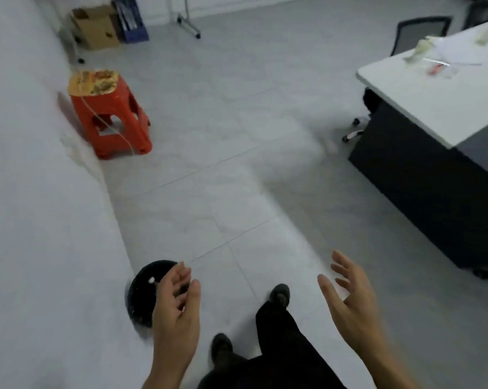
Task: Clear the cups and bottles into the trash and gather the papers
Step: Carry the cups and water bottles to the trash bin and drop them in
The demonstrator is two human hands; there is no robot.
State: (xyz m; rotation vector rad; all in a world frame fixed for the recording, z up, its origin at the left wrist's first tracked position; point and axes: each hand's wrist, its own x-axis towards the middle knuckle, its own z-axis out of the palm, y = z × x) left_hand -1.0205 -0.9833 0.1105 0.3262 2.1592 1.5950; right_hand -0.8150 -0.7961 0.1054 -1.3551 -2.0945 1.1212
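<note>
A round black trash bin (145, 293) stands on the floor against the left wall, with something small and white inside it. My left hand (178, 301) hovers over the bin's right rim, fingers apart, holding nothing. My right hand (349, 293) is open too, palm turned left, out over the floor tiles. The white table (433, 102) at the right carries crumpled pale items (418, 50), a clear plastic piece with a red part (438, 69) and papers (467, 51); the view is blurred.
A red plastic stool (110, 119) with a printed sheet on top stands by the left wall. A cardboard box (95, 26) and a blue crate (130, 19) sit at the back. A black office chair (419, 32) stands behind the table. My legs and shoes (279, 294) are below.
</note>
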